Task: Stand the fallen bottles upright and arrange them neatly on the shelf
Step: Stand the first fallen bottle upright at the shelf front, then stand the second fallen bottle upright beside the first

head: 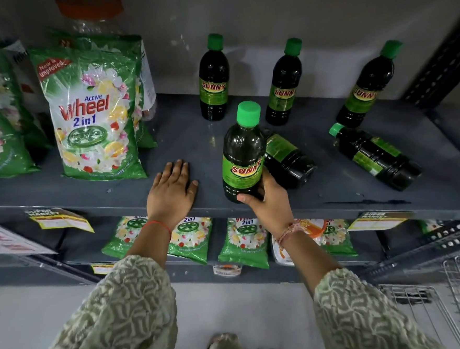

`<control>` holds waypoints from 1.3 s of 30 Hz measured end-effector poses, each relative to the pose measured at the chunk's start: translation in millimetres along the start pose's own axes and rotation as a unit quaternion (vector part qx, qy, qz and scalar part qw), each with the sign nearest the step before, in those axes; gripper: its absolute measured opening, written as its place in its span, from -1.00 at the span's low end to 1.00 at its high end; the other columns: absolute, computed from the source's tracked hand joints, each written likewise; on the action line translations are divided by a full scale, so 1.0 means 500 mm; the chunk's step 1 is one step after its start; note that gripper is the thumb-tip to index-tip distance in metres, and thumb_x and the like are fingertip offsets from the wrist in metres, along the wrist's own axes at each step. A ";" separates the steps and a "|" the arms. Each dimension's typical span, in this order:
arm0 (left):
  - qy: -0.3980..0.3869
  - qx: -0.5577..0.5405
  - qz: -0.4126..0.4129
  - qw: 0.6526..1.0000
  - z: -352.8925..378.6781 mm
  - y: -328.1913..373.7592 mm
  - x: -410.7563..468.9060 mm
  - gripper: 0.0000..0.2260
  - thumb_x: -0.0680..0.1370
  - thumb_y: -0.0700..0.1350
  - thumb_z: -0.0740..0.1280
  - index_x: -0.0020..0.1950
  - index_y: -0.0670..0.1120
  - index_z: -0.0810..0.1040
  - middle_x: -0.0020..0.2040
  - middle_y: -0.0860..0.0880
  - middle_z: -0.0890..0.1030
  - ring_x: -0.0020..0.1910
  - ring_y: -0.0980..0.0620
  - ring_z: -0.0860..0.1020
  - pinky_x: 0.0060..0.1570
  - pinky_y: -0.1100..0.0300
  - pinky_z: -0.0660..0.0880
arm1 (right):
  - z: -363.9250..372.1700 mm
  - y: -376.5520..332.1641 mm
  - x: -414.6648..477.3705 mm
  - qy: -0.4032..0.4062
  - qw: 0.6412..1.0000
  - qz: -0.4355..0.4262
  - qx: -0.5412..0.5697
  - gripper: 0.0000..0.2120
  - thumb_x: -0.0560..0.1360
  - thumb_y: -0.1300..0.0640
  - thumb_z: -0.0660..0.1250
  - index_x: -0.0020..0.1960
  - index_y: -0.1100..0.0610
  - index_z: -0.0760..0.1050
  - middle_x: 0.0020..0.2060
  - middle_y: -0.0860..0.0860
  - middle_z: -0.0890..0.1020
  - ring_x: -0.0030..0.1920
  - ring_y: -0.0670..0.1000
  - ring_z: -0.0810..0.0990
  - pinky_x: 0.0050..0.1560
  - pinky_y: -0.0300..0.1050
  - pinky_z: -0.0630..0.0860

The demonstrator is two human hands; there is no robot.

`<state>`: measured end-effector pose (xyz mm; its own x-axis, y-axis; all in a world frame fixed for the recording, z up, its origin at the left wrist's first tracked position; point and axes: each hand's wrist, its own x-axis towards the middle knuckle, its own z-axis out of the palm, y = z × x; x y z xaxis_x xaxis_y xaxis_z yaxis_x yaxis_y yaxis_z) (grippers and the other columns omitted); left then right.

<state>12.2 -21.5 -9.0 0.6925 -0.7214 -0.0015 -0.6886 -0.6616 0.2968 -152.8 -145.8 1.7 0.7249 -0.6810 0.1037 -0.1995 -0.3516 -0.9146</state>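
Observation:
Dark Sunny bottles with green caps are on the grey shelf (188, 139). Three stand upright along the back: a left bottle (213, 78), a middle bottle (284, 84) and a right bottle (365, 87). My right hand (270, 201) grips the base of a fourth bottle (242, 154), held upright at the shelf's front edge. Right behind it a fallen bottle (287, 159) lies on its side. Another fallen bottle (376, 156) lies further right, its cap pointing to the back left. My left hand (171, 192) rests flat on the shelf, fingers spread, holding nothing.
Green Wheel detergent bags (94, 113) stand on the shelf's left half. Smaller detergent packets (243, 241) fill the lower shelf. A perforated metal upright (439, 69) bounds the right side. A wire basket (445, 306) sits at the bottom right. Price tags (60, 219) hang off the shelf's front edge.

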 end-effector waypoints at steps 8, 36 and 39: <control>-0.005 -0.003 0.000 1.000 -0.002 0.000 0.000 -0.51 0.59 0.05 0.00 0.48 -0.08 0.05 0.54 -0.04 0.07 0.52 -0.02 0.00 0.50 0.06 -0.04 | -0.006 -0.001 -0.027 -0.014 1.000 0.014 0.022 -0.33 0.32 0.20 0.47 0.35 0.11 0.28 0.24 0.01 0.51 0.27 -0.01 0.46 0.34 -0.02 0.39; -0.004 0.010 -0.012 1.000 0.015 0.067 0.029 -0.53 0.60 0.01 -0.04 0.48 -0.09 0.00 0.55 -0.05 0.05 0.53 -0.05 -0.02 0.49 0.04 -0.03 | -0.117 0.050 0.148 0.172 0.985 -0.009 0.028 -0.35 0.26 0.16 0.52 0.27 0.20 0.34 0.04 0.00 0.52 0.04 -0.12 0.46 0.13 -0.40 0.42; -0.006 0.009 -0.013 1.000 0.012 0.068 0.027 -0.53 0.60 0.01 -0.04 0.48 -0.09 0.00 0.55 -0.05 0.05 0.53 -0.05 -0.02 0.49 0.05 -0.03 | -0.124 0.054 0.145 0.128 0.987 0.017 0.094 -0.29 0.24 0.13 0.44 0.33 0.18 0.27 0.09 -0.01 0.52 0.13 -0.01 0.51 0.27 0.11 0.45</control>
<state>-3.4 -55.0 -4.6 0.7075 -0.7064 -0.0209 -0.6741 -0.6835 0.2802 -146.6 -244.6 8.6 0.5245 -0.8391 0.1442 -0.0774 -0.2156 -0.9734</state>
